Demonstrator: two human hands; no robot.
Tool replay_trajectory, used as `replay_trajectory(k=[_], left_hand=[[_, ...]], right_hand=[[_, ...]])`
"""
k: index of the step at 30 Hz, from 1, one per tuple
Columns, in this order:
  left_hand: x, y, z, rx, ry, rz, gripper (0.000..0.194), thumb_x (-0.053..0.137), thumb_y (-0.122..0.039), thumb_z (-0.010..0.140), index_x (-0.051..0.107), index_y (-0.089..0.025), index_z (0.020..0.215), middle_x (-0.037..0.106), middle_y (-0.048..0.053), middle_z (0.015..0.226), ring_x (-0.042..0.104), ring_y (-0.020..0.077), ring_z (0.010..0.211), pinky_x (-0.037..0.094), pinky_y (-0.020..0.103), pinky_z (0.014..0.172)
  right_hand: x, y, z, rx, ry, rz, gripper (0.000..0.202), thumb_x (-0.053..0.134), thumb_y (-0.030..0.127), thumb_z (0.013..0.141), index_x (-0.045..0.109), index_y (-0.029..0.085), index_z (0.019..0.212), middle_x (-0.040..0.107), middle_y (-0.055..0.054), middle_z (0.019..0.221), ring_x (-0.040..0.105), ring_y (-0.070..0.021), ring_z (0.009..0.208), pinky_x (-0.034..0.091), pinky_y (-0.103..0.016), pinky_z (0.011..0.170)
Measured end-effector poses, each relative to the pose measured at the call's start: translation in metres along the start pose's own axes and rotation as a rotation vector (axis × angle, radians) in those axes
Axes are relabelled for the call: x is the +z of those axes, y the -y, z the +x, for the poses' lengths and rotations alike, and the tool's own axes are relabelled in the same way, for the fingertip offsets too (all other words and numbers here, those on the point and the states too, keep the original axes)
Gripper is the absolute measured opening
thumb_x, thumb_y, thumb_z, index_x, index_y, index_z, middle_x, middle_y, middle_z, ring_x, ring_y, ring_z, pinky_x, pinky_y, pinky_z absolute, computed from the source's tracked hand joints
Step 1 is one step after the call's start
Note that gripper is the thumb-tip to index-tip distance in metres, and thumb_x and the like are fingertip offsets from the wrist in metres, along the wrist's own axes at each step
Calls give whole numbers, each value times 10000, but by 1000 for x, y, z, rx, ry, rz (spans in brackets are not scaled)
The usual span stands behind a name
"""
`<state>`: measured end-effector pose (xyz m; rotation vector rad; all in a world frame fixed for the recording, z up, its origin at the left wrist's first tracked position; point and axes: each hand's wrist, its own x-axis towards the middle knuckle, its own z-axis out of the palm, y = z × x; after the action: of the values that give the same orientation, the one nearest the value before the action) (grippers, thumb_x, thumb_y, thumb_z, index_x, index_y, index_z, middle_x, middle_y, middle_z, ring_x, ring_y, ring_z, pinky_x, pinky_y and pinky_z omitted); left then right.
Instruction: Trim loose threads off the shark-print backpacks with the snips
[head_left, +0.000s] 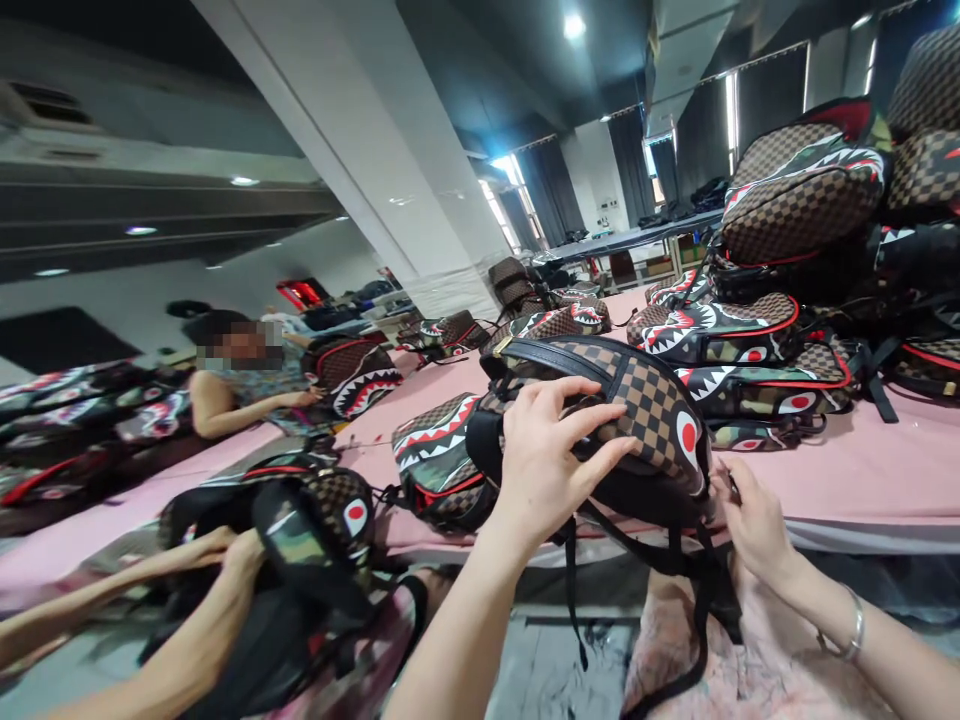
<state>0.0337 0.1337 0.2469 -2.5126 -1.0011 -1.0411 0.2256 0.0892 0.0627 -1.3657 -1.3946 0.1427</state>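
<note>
A brown-and-black checkered backpack [651, 392] with a red-and-white eye patch lies on its side in front of me, at the table's near edge. Spread over its side and zipper area are the fingers of my left hand [544, 455], apart and not closed. My right hand [752, 515] pinches the backpack's edge near the eye patch; what exactly lies between those fingertips is too small to make out. Black straps [697, 620] dangle from the bag toward my lap.
More shark-mouth backpacks [765, 385] are stacked at the right, and another [442, 455] sits left of mine on the pink table [847, 480]. At the left, a co-worker's hands [236, 560] work on a backpack [330, 510]. Another person [251, 385] sits across the table.
</note>
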Motion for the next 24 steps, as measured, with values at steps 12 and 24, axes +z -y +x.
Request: replay_trajectory(k=[12,24], left_hand=[[11,-1,12,-240,-260,-200,140,560,-270,779,587,-194,665,614,1,728,548,154,739,420,296,716],[15,-3,10,-293,-310,-243,150,533,-258,793,559,-180,668,588,-4,712,537,145,735,416,273,733]], right_hand=[[-31,69,55,-137,49,241,204,465,368,863,475,201,979,607,-16,786,596,-128,667,467,-214,589],[-14,97,86,-266,63,69,191,485,362,855,558,186,837,631,0,726,577,-107,593,406,-191,554]])
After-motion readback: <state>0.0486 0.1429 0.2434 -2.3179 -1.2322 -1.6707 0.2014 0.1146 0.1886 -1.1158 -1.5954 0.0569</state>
